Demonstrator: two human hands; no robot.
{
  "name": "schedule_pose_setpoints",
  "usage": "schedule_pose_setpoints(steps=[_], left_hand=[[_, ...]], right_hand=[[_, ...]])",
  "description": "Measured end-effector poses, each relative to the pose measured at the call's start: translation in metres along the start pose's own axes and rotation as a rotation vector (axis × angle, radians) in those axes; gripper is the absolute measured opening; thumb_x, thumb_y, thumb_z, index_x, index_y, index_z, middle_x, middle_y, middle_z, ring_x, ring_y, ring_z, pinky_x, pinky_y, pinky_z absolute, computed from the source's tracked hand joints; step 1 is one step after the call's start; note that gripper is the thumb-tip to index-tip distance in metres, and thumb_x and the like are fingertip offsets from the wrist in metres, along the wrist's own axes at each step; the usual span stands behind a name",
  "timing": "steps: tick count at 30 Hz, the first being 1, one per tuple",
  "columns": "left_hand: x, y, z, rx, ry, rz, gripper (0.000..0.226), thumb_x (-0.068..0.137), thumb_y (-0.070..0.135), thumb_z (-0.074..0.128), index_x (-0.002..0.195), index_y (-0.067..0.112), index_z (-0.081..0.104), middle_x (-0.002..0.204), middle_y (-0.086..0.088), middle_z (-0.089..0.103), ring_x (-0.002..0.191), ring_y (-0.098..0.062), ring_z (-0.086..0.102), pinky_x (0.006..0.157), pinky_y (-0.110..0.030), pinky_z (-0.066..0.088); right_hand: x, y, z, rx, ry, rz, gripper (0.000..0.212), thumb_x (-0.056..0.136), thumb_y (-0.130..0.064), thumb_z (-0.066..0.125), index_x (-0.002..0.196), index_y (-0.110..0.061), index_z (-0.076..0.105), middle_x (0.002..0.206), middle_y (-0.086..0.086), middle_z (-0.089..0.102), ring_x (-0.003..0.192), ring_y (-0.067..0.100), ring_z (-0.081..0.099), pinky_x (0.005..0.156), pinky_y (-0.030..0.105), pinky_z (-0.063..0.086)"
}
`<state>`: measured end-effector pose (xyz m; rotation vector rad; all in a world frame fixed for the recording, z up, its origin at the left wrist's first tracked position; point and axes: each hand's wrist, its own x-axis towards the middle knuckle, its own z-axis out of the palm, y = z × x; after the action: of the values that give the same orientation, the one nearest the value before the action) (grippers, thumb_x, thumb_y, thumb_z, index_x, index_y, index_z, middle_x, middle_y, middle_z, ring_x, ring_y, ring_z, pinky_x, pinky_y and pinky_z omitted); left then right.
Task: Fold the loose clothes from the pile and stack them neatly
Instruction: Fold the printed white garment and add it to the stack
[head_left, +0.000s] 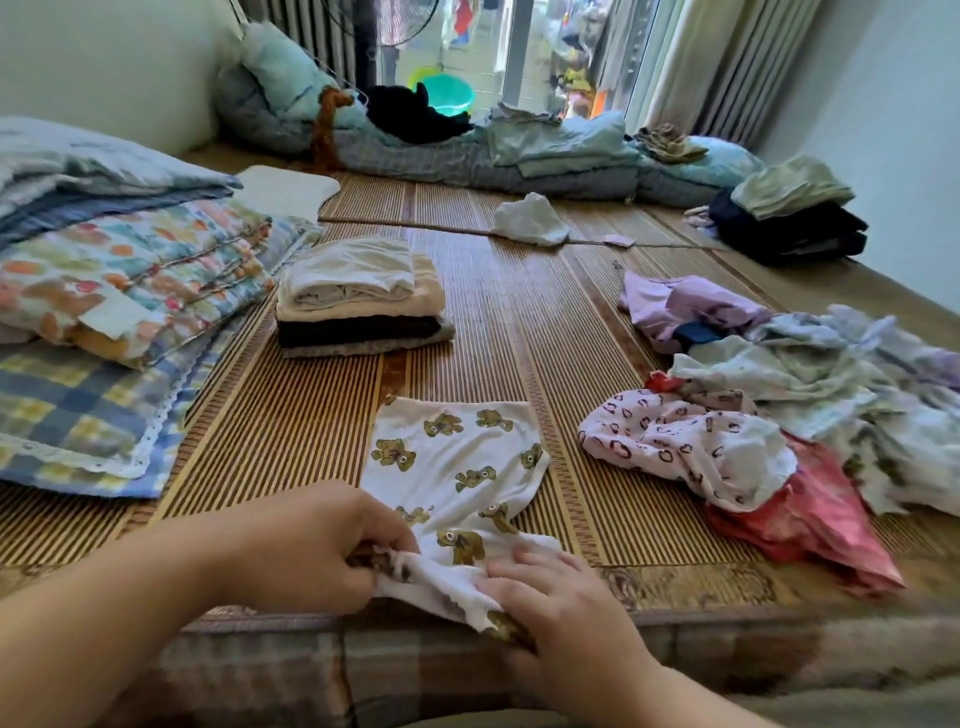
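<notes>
I saw bamboo mat (322, 441) by window (467, 41). L hand (306, 551) pinched bear-print garment (457, 457). R hand (561, 608) lay on it, grip unclear.

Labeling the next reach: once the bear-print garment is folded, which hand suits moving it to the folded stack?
Left, probably. The folded stack lies left of the bear-print garment, on the side of the left hand; the right hand sits nearer the loose pile.
</notes>
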<state>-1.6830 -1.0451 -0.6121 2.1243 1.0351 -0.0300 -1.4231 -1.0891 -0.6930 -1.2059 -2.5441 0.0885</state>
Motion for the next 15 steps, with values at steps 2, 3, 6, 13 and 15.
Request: schedule_pose_setpoints(steps=[2, 3, 6, 13, 15], left_hand=[[-0.002, 0.002, -0.004, -0.060, 0.004, -0.008, 0.024, 0.079, 0.030, 0.056, 0.096, 0.042, 0.068, 0.085, 0.009, 0.069, 0.071, -0.013, 0.062, 0.067, -0.033, 0.056], [-0.003, 0.001, -0.006, -0.104, 0.010, -0.011, 0.023, 0.081, 0.025, 0.057, 0.094, 0.041, 0.068, 0.081, 0.007, 0.068, 0.064, -0.010, 0.058, 0.060, -0.026, 0.051], [-0.006, -0.003, -0.017, -0.241, 0.008, -0.010, 0.028, 0.081, 0.013, 0.056, 0.090, 0.037, 0.070, 0.069, 0.009, 0.060, 0.055, -0.004, 0.046, 0.052, -0.019, 0.038], [0.023, -0.019, -0.050, -0.595, 0.105, -0.027, 0.034, 0.067, 0.015, 0.057, 0.097, 0.024, 0.070, 0.084, -0.004, 0.067, 0.069, -0.018, 0.061, 0.059, -0.025, 0.049], [0.044, -0.032, -0.053, -0.716, 0.267, -0.132, 0.032, 0.070, 0.016, 0.060, 0.098, 0.027, 0.070, 0.084, -0.006, 0.068, 0.070, -0.019, 0.065, 0.060, -0.030, 0.053]], right_hand=[[0.002, 0.000, -0.003, 0.133, 0.088, 0.010, 0.018, 0.062, -0.034, 0.072, 0.080, -0.031, 0.072, 0.085, -0.018, 0.072, 0.083, 0.002, 0.067, 0.083, 0.023, 0.050], [0.005, 0.001, -0.008, 0.216, 0.083, 0.056, 0.008, 0.065, -0.030, 0.067, 0.073, -0.027, 0.067, 0.072, -0.016, 0.068, 0.069, 0.000, 0.060, 0.075, 0.018, 0.047], [0.020, 0.006, -0.036, 0.570, -0.045, 0.289, 0.010, 0.075, -0.023, 0.064, 0.071, -0.014, 0.062, 0.061, -0.004, 0.061, 0.054, 0.003, 0.048, 0.052, 0.020, 0.040], [0.081, 0.041, -0.087, 0.817, -0.179, 0.526, 0.016, 0.081, -0.009, 0.065, 0.088, -0.023, 0.063, 0.080, 0.002, 0.065, 0.053, 0.007, 0.059, 0.046, 0.017, 0.045], [0.105, 0.053, -0.084, 0.816, -0.098, 0.619, 0.018, 0.084, -0.013, 0.065, 0.099, -0.023, 0.061, 0.091, 0.006, 0.064, 0.059, 0.010, 0.063, 0.048, 0.020, 0.049]])
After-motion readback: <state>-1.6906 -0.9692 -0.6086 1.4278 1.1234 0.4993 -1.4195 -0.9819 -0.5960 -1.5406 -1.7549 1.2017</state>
